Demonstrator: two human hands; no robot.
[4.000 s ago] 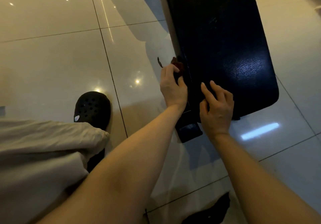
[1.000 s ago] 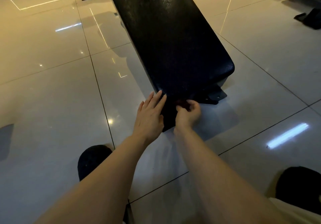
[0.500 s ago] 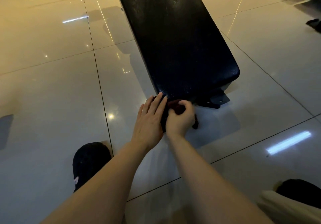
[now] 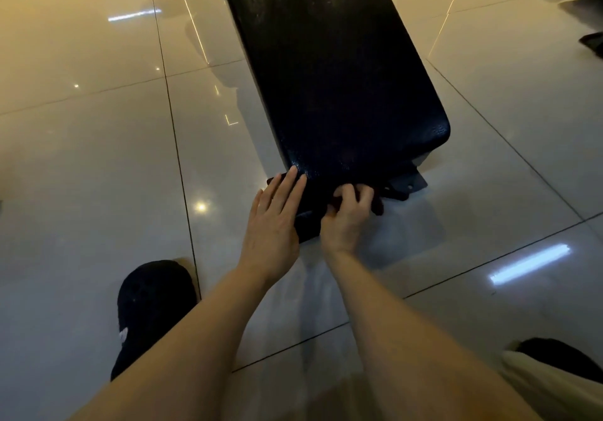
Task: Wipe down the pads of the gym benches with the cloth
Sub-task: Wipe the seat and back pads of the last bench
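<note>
A person looks down at the near end of a gym bench whose long black pad (image 4: pixel 332 71) runs away up the middle of the view, its grained surface catching a dull shine near the rounded right corner. The left hand (image 4: pixel 272 221) lies flat with its fingers straight and together, the fingertips resting on the near left corner of the pad and the palm over the dark edge below it; it grips nothing. Just beside it, the right hand (image 4: pixel 347 216) has its fingers curled and pinches a dark reddish cloth (image 4: pixel 375 203) against the near end face of the pad. Only a small bunch of the cloth shows, past the knuckles on the right side; the rest is hidden under the hand and is hard to tell from the dark upholstery. The two hands sit close together, a narrow strip of the pad's end between them.

To the right of the cloth, a black metal bracket (image 4: pixel 406 187) of the bench frame sticks out from under the pad, with a bolt hole in it. The bench stands on a glossy tiled floor (image 4: pixel 98 159) that mirrors ceiling lights. A black shoe (image 4: pixel 148 309) is planted on the floor at lower left, and a light trouser leg (image 4: pixel 548 384) shows at the lower right corner.
</note>
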